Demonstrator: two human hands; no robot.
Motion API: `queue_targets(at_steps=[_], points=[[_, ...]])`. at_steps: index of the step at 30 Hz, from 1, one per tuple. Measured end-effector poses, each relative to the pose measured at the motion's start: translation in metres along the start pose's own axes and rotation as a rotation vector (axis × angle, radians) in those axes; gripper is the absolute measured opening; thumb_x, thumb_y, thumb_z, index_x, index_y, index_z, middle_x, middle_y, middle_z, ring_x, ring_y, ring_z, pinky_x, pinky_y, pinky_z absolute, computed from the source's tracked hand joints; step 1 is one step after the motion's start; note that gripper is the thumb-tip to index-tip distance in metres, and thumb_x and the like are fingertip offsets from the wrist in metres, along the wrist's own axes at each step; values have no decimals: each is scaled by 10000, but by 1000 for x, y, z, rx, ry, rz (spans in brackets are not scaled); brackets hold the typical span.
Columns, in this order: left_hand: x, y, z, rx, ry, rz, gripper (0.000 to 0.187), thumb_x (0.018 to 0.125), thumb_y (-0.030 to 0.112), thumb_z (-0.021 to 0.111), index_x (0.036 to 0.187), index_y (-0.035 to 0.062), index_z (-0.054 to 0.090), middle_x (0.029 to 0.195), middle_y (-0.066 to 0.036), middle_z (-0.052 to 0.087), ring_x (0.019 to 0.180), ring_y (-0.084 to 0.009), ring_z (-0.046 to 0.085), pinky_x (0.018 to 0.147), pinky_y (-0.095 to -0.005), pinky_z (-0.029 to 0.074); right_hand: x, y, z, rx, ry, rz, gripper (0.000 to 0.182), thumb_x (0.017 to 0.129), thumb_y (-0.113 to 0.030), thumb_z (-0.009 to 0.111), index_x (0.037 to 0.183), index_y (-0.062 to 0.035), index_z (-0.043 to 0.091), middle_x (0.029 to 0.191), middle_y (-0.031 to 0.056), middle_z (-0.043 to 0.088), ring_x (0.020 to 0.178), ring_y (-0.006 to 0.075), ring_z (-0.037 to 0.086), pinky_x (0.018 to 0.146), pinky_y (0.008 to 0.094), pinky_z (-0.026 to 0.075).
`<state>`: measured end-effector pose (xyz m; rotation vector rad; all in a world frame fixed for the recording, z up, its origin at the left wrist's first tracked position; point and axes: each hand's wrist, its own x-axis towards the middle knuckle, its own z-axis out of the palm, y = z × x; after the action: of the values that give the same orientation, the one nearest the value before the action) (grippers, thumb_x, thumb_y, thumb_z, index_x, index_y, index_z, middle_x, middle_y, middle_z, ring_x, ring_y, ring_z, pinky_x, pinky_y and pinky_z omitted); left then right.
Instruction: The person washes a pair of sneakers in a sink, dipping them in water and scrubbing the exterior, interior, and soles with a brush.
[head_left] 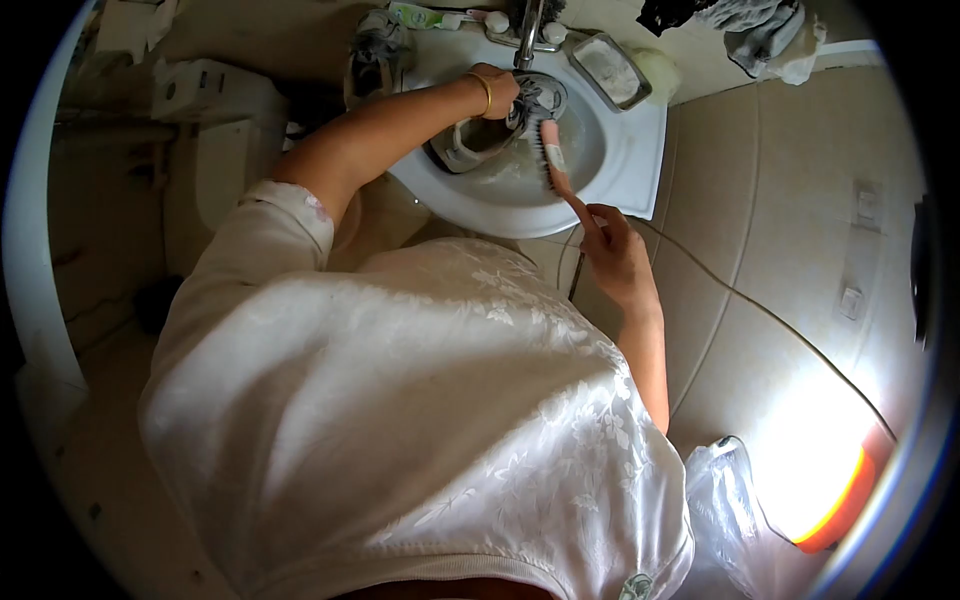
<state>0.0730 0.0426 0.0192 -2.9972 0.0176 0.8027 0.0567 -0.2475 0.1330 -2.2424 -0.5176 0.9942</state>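
Shoe [518,112] lies in the basin [480,218] near the tap [528,40]; my left hand [497,90] holds it, presumably steadying it, while my right hand [620,262] grips the brush [555,158] handle, bristles facing it.

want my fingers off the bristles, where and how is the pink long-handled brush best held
Take the pink long-handled brush by its narrow handle end, from the near right, as the right hand does; its dark bristles face left, so that side seems worse.

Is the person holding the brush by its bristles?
No, the right hand holds the brush by its handle, and the bristles are over the sink.
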Motion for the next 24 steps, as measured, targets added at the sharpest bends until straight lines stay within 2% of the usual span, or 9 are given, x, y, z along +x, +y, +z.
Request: queue_targets(at_steps=[4,7,10,13,14,17,20,23,24], points=[[-6,3,-12,-57,55,-68,231,759,123,467,815,23,667,841,-163,650,794,-267,640,659,-386,504,8,-13,5,-78,-122,-124,311,783,-66,464,1083,-20,531,809,238,602,782,378,586,694,417,451],[-12,2,-40,-295,-220,-236,266,790,143,437,810,1,661,809,-164,651,705,-268,644,607,-381,506,27,-33,23,-215,-155,-219,261,764,-46,450,1005,2,539,830,256,594,828,403,567,727,442,445],[3,-12,-21,-404,-357,-295,272,800,166,467,830,-39,644,777,-176,646,617,-267,636,558,-372,504,50,-34,40,-378,-81,-279,161,751,-43,462,876,5,551,840,243,599,826,396,571,752,453,448],[9,-34,13,-687,-248,-300,287,785,193,534,823,-75,630,798,-208,639,596,-258,633,543,-373,504,53,-41,43,-547,-32,-285,168,755,-53,488,894,-38,581,845,209,617,793,359,598,706,434,476],[11,-38,18,-725,-321,-363,300,777,211,571,852,-74,625,780,-215,634,609,-263,630,542,-389,505,53,-43,40,-633,12,-307,171,760,-57,492,902,-50,586,838,197,622,786,344,606,687,420,483],[-32,-30,-12,-1107,-413,-484,354,860,208,473,1073,-68,535,885,-230,614,608,-281,626,517,-381,523,59,-47,32,-805,120,-397,179,775,-70,501,922,-86,602,816,161,634,767,306,625,641,380,499],[-34,-37,10,-1150,-433,-504,361,845,242,499,1037,-57,557,863,-213,617,635,-270,626,554,-380,525,82,-51,24,-855,129,-431,200,791,-81,492,953,-128,597,780,120,637,752,295,631,624,358,502],[-25,-33,38,-1153,-365,-554,327,809,259,547,960,-26,602,852,-193,620,733,-270,627,635,-394,516,86,-63,28,-813,139,-362,256,778,-53,453,990,-129,575,803,155,626,776,325,613,661,400,487],[-27,-27,33,-898,-259,-546,292,788,243,562,930,-7,614,861,-180,621,764,-276,620,667,-394,508,82,-66,25,-798,100,-408,258,781,-55,448,996,-130,569,807,156,627,770,331,612,660,410,485]])
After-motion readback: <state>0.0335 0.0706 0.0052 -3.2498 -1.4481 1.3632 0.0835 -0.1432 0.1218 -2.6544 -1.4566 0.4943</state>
